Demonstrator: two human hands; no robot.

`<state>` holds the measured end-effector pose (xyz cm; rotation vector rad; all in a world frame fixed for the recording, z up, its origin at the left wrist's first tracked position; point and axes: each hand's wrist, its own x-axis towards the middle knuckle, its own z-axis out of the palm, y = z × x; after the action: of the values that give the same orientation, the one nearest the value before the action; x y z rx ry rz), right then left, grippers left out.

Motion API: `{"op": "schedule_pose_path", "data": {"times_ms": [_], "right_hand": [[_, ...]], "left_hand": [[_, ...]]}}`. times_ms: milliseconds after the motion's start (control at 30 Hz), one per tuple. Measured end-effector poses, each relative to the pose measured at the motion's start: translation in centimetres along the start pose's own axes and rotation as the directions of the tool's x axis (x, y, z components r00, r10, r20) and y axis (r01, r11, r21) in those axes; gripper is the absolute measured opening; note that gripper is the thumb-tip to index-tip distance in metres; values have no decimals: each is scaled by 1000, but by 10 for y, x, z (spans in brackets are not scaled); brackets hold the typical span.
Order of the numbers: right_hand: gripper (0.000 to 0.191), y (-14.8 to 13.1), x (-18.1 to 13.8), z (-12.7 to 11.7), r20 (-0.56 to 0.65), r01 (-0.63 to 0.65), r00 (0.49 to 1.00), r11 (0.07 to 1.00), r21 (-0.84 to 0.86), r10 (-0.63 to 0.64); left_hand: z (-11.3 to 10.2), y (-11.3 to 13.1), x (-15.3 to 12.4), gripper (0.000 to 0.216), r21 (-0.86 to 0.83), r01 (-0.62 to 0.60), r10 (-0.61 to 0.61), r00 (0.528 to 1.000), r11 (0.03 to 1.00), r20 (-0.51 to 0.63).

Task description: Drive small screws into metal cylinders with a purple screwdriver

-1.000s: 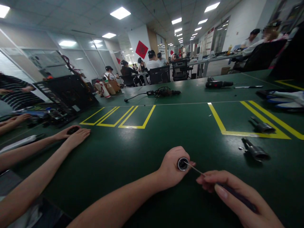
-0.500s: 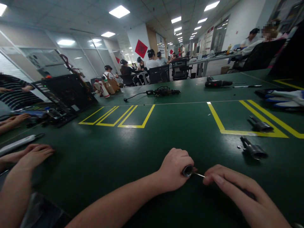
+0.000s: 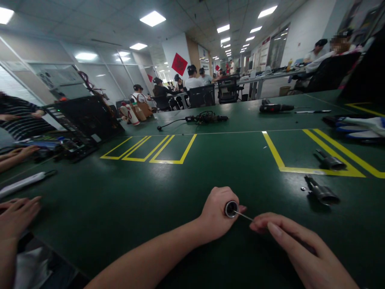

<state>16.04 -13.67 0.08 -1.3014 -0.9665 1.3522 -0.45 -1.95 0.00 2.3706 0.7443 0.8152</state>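
My left hand (image 3: 217, 208) is wrapped round a hollow metal cylinder (image 3: 226, 212), its round opening facing me. My right hand (image 3: 296, 237) pinches a thin-shafted screwdriver (image 3: 245, 216) whose dark handle is mostly hidden in the palm. The shaft slants left and its end reaches into the cylinder's opening; what it touches inside is too dark to see. Off to the right lie two similar metal parts, each a cup with a narrow stem: a nearer metal part (image 3: 326, 195) and a farther metal part (image 3: 332, 162). Beside the nearer one is a small nut-like ring (image 3: 303, 188).
On the green table (image 3: 135, 208), yellow tape (image 3: 168, 161) marks out boxes. A power drill (image 3: 276, 107), a pen (image 3: 313, 111), gloves (image 3: 361, 127) and a cabled tool (image 3: 207, 117) lie farther back. A co-worker's hand (image 3: 21, 216) rests at the left near a white bar (image 3: 24, 184).
My left hand has turned the cylinder so its opening faces me more. The screwdriver and my right hand have shifted slightly left, the shaft now entering the opening. The co-worker's hand has drawn back left.
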Motion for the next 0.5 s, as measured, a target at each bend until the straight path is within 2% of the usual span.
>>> {"op": "schedule_pose_path", "data": {"times_ms": [100, 200, 333, 500], "right_hand": [[29, 2, 0, 0, -4, 0, 1000, 1000, -15, 0], [33, -5, 3, 4, 17, -66, 998, 987, 147, 64], [30, -11, 9, 6, 70, -164, 986, 913, 374, 148], [24, -7, 11, 3, 107, -178, 984, 855, 487, 144]], "left_hand": [[-1, 1, 0, 19, 8, -26, 26, 1000, 1000, 11], [-1, 2, 1, 19, -16, -30, 30, 1000, 999, -3], [-1, 0, 1, 19, -19, -24, 24, 1000, 1000, -2], [-1, -1, 1, 18, -6, 28, -28, 999, 1000, 25]]}}
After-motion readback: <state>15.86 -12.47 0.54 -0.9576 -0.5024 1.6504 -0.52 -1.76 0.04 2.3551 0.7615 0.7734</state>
